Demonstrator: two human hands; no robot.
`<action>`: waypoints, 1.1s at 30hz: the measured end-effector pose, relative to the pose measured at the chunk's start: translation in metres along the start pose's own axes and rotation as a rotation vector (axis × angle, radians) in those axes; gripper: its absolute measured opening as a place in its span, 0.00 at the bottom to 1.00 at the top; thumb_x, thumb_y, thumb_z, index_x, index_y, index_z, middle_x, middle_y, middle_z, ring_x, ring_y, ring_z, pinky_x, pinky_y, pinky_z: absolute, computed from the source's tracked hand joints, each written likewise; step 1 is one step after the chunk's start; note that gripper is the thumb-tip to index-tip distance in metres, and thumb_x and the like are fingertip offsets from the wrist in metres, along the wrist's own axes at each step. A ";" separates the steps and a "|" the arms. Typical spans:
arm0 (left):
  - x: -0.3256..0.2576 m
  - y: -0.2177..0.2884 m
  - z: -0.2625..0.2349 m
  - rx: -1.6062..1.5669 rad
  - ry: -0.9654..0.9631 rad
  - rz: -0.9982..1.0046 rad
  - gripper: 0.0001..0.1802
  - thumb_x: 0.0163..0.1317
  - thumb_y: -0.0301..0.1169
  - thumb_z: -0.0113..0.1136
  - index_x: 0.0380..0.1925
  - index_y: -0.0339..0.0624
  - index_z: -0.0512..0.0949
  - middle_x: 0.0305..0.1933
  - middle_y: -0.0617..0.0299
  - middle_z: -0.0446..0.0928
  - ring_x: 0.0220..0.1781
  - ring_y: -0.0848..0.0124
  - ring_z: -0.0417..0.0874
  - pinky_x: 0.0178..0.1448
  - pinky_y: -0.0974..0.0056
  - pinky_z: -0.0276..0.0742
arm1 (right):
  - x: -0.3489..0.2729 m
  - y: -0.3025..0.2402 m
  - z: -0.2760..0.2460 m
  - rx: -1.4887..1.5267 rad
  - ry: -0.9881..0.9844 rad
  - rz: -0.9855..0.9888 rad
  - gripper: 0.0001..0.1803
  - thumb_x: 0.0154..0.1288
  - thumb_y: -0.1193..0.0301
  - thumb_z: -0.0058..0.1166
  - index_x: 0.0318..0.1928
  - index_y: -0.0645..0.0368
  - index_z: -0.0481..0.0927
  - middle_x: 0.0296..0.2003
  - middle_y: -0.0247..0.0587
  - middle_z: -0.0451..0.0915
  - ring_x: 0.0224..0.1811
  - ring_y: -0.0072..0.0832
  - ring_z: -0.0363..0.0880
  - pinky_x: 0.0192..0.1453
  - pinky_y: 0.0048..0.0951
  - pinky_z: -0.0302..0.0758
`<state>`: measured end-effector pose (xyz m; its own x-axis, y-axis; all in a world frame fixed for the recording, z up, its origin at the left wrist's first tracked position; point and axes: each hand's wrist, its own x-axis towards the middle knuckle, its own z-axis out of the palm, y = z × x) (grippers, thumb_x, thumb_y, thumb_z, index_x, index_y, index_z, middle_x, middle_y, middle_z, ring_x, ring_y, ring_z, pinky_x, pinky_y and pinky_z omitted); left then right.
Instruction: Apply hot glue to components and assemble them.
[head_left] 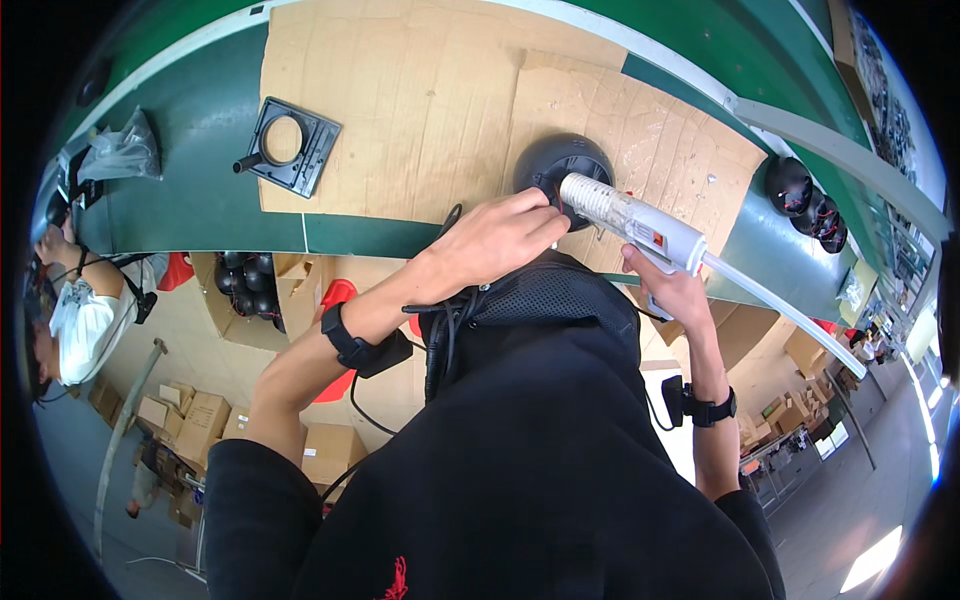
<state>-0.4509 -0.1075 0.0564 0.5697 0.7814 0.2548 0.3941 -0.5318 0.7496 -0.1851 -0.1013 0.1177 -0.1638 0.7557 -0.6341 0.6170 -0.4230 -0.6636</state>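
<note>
glue gun [640, 222] sits in the right hand's [672, 285] wrapped grip, angled in from the black shell's [562, 158] right, probably for close aim. left hand's [505, 238] fingers bunch at the shell's near edge, maybe steadying it; can't tell if they're pinching anything. cardboard [400, 90] under the shell likely protects the green bench [200, 205]. cartons [203, 425] pile up well left of the shell.

Apparently free cardboard [400, 100] left of dome [537, 160]
</note>
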 end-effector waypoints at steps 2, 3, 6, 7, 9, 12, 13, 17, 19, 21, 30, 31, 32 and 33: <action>0.000 -0.001 0.002 -0.016 -0.010 -0.012 0.14 0.49 0.22 0.65 0.39 0.35 0.80 0.39 0.59 0.80 0.45 0.65 0.81 0.44 0.63 0.84 | 0.000 -0.001 -0.001 -0.004 0.001 0.020 0.12 0.68 0.64 0.60 0.42 0.61 0.81 0.25 0.29 0.80 0.20 0.14 0.70 0.23 0.21 0.68; 0.000 -0.001 0.002 -0.015 -0.009 -0.011 0.14 0.49 0.22 0.65 0.39 0.35 0.80 0.39 0.59 0.80 0.45 0.65 0.81 0.44 0.63 0.84 | -0.001 -0.002 -0.001 -0.011 0.003 0.028 0.12 0.68 0.64 0.60 0.42 0.61 0.81 0.25 0.29 0.80 0.20 0.14 0.70 0.24 0.21 0.68; -0.001 0.000 0.003 -0.016 0.005 -0.006 0.14 0.49 0.22 0.65 0.39 0.34 0.80 0.39 0.58 0.80 0.45 0.64 0.81 0.44 0.62 0.84 | -0.001 -0.003 -0.001 -0.019 0.001 0.043 0.12 0.68 0.64 0.60 0.42 0.61 0.81 0.25 0.29 0.80 0.20 0.14 0.70 0.24 0.21 0.68; -0.001 0.000 0.003 -0.030 0.007 -0.013 0.14 0.48 0.21 0.65 0.39 0.34 0.80 0.39 0.58 0.80 0.45 0.64 0.81 0.44 0.62 0.84 | -0.001 -0.002 -0.001 -0.018 0.001 0.043 0.12 0.68 0.64 0.60 0.42 0.61 0.81 0.25 0.29 0.80 0.20 0.14 0.70 0.24 0.21 0.68; -0.001 0.000 0.003 -0.045 0.009 -0.019 0.14 0.48 0.21 0.65 0.38 0.34 0.80 0.38 0.58 0.80 0.45 0.63 0.81 0.44 0.62 0.84 | -0.001 0.000 0.000 -0.014 0.012 0.028 0.12 0.68 0.64 0.61 0.41 0.61 0.81 0.24 0.29 0.80 0.20 0.14 0.70 0.24 0.22 0.68; -0.001 0.000 0.003 -0.041 0.013 -0.014 0.14 0.48 0.21 0.65 0.38 0.34 0.80 0.38 0.57 0.80 0.44 0.63 0.81 0.43 0.62 0.84 | -0.002 -0.006 0.001 0.038 0.007 0.061 0.11 0.68 0.65 0.61 0.40 0.61 0.81 0.24 0.29 0.79 0.20 0.14 0.70 0.24 0.22 0.68; -0.001 0.000 0.002 -0.050 0.014 -0.019 0.14 0.48 0.20 0.65 0.38 0.34 0.80 0.38 0.57 0.80 0.44 0.63 0.81 0.43 0.62 0.84 | -0.002 -0.005 0.001 0.038 0.007 0.062 0.11 0.68 0.65 0.61 0.40 0.61 0.81 0.24 0.29 0.79 0.20 0.14 0.70 0.24 0.22 0.68; -0.002 0.000 0.002 -0.052 0.001 -0.028 0.14 0.49 0.20 0.66 0.38 0.34 0.80 0.37 0.57 0.80 0.45 0.63 0.81 0.43 0.61 0.84 | -0.002 -0.002 -0.001 0.009 0.004 0.053 0.11 0.68 0.66 0.61 0.40 0.61 0.81 0.24 0.28 0.79 0.20 0.14 0.70 0.24 0.21 0.68; -0.002 0.000 0.002 -0.054 0.008 -0.032 0.14 0.49 0.20 0.66 0.38 0.34 0.80 0.37 0.57 0.81 0.44 0.63 0.81 0.43 0.61 0.83 | -0.003 -0.002 -0.001 0.006 0.003 0.065 0.11 0.68 0.66 0.61 0.40 0.61 0.81 0.24 0.28 0.79 0.20 0.14 0.70 0.24 0.21 0.68; -0.001 -0.001 0.002 -0.057 0.015 -0.035 0.13 0.50 0.21 0.66 0.38 0.34 0.80 0.37 0.57 0.81 0.44 0.63 0.81 0.43 0.61 0.83 | -0.003 -0.002 0.000 0.010 0.003 0.083 0.10 0.68 0.67 0.60 0.40 0.61 0.81 0.24 0.28 0.79 0.20 0.13 0.70 0.24 0.21 0.68; 0.029 -0.035 -0.014 -0.207 0.219 -0.325 0.06 0.59 0.26 0.66 0.35 0.34 0.83 0.30 0.55 0.83 0.30 0.69 0.85 0.36 0.67 0.80 | -0.004 0.004 0.000 0.000 -0.010 0.029 0.08 0.69 0.68 0.59 0.40 0.61 0.80 0.23 0.28 0.78 0.20 0.13 0.70 0.24 0.21 0.67; 0.034 -0.039 -0.017 -0.206 0.220 -0.327 0.06 0.59 0.26 0.66 0.35 0.34 0.83 0.30 0.55 0.83 0.30 0.69 0.85 0.36 0.67 0.80 | -0.004 0.003 0.000 -0.001 -0.013 0.028 0.08 0.69 0.68 0.59 0.40 0.61 0.80 0.23 0.28 0.78 0.20 0.13 0.70 0.24 0.21 0.67; 0.038 -0.043 -0.020 -0.328 0.170 -0.413 0.07 0.60 0.26 0.66 0.35 0.34 0.83 0.29 0.57 0.83 0.30 0.71 0.84 0.37 0.68 0.80 | -0.005 0.003 0.000 0.008 -0.010 0.024 0.08 0.69 0.68 0.59 0.40 0.61 0.80 0.23 0.28 0.78 0.20 0.13 0.70 0.24 0.21 0.67; 0.043 -0.047 -0.021 -0.451 0.118 -0.497 0.07 0.61 0.27 0.66 0.36 0.34 0.84 0.28 0.58 0.83 0.30 0.74 0.84 0.37 0.69 0.80 | -0.005 0.002 0.001 0.017 -0.006 0.021 0.08 0.69 0.68 0.59 0.40 0.61 0.80 0.23 0.29 0.78 0.20 0.13 0.70 0.23 0.21 0.67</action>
<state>-0.4603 -0.0425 0.0448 0.3059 0.9418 -0.1396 0.2346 0.0675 0.9697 -0.1837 -0.1063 0.1194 -0.1555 0.7440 -0.6498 0.6074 -0.4468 -0.6569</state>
